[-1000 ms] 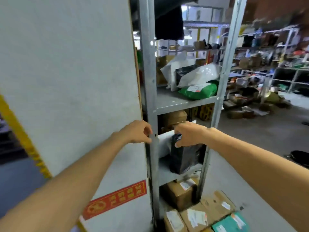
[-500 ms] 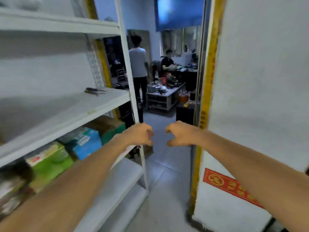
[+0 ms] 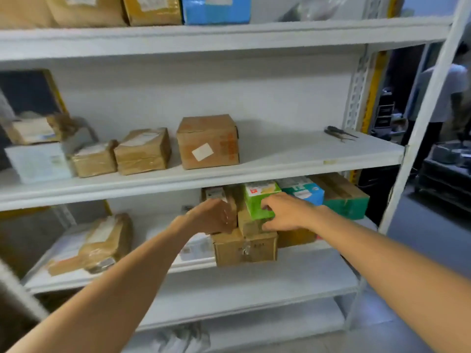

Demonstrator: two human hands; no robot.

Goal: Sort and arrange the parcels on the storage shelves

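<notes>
Left hand (image 3: 214,216): fingertips hidden against brown parcel (image 3: 233,200) left of green box (image 3: 258,205). Parcel labels blurred, unreadable. Top-row boxes (image 3: 153,8), far above green box, cut off by frame edge. Dark tool (image 3: 340,133) up-right of green box: type indeterminate.

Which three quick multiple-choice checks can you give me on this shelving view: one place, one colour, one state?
1. Where does the dark hand tool lie?
A. On the floor
B. At the right end of the middle shelf
C. Inside a carton

2. What colour is the carton that the right hand holds?
A. Red
B. Black
C. Green

3. How is the large cardboard box on the middle shelf?
A. Closed and upright, white label on its front
B. Flaps open
C. Crushed flat

Answers:
1 B: the tool lies on bare shelf near the right post.
2 C: the carton's front face is green.
3 A: the box's flaps are shut and it stands square.
</notes>
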